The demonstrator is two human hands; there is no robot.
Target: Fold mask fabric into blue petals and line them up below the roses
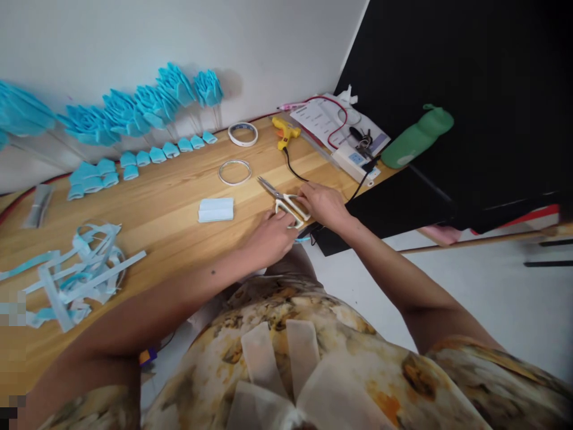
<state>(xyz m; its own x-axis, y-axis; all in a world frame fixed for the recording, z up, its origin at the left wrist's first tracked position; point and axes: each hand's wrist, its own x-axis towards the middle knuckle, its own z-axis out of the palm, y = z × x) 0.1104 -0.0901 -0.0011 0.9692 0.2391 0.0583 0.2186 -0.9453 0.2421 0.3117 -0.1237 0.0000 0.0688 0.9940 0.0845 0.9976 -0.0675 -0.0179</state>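
A pair of scissors (pixel 280 196) with white handles lies near the front edge of the wooden table, blades pointing away to the left and slightly parted. My left hand (pixel 274 237) has its fingers curled at the nearer handle loop. At the other loop, my right hand (pixel 326 204) is closed with its fingertips on the handle. Left of the scissors sits a small stack of folded pale blue pieces (pixel 216 209). Beyond them lie a thin tape ring (pixel 235 172) and a thicker tape roll (pixel 243 134). My fingers partly hide the scissor handles.
A yellow glue gun (pixel 285 132) with a black cord lies behind my right hand. A power strip (pixel 351 162), papers (pixel 326 116) and a green bottle (pixel 416 138) stand right. Blue fabric flowers (pixel 128 113) line the wall, above small folded blue pieces (pixel 157 156). Cut strips (pixel 96 263) heap left.
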